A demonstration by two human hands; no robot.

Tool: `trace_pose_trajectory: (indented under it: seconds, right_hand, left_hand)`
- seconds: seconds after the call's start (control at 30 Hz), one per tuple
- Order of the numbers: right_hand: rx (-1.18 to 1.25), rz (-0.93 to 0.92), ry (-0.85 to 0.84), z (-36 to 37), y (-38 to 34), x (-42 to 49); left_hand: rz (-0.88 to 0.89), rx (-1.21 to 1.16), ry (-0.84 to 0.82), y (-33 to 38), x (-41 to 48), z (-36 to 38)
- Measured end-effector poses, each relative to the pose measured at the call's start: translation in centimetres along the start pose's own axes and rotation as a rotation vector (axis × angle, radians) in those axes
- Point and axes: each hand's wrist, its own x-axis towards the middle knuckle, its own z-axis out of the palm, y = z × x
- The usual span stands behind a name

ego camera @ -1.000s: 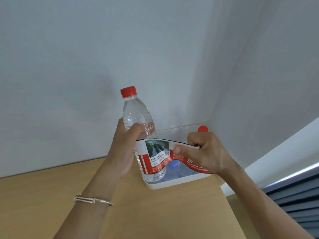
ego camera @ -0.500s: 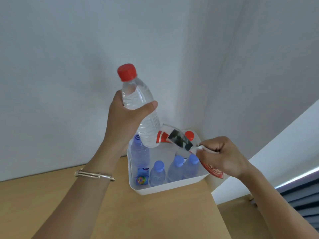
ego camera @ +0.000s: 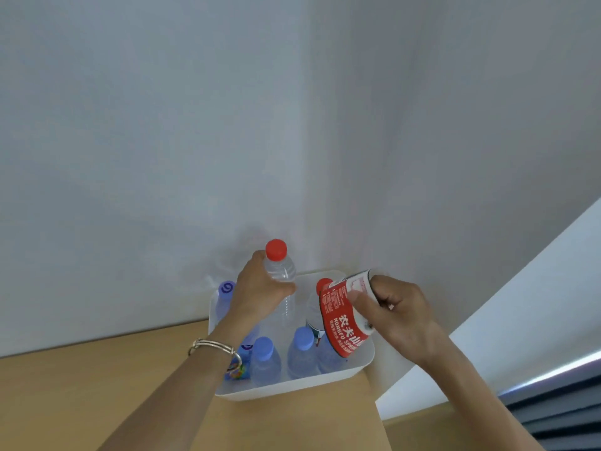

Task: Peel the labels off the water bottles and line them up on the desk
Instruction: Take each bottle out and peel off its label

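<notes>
My left hand (ego camera: 260, 292) grips a clear red-capped bottle (ego camera: 281, 275) by its shoulder, upright, low over the white tub (ego camera: 292, 387); the bottle carries no label. A red and white label (ego camera: 343, 315), fully off the bottle and curled, is pinched in my right hand (ego camera: 398, 315) above the tub's right side. Inside the tub stand several blue-capped bottles (ego camera: 265, 359) and another red-capped bottle (ego camera: 320, 286), partly hidden behind the loose label.
The tub sits at the far right end of a wooden desk (ego camera: 97, 392), in the corner of two white walls. The desk's right edge runs just past the tub, with a grey slatted surface (ego camera: 559, 408) below it.
The label has come fully off the bottle and sits in my right hand. My left hand has lowered the bare bottle from high up down into the tub area.
</notes>
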Motion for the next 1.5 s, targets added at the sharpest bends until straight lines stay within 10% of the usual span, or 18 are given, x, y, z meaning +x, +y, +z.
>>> trace_pose_trajectory:
  seconds: [0.53,0.7,1.0,1.5]
  right_hand:
    - [0.090,-0.051,-0.237,2.4,1.0,1.1]
    - [0.219,0.049,-0.448,4.6,0.5,1.2]
    - [0.112,0.073,-0.811,11.4,-2.3,2.7]
    - [-0.534,0.201,-0.604,20.3,-1.7,6.0]
  left_hand:
    - [-0.154,0.085,-0.262,-2.0,-1.2,0.7]
    - [-0.104,-0.263,0.008,-1.5,-5.9,-3.1]
    - [-0.451,-1.121,-0.543,-6.9,-6.8,-7.3]
    - [-0.573,-0.730,0.142,-18.0,-3.7,-10.5]
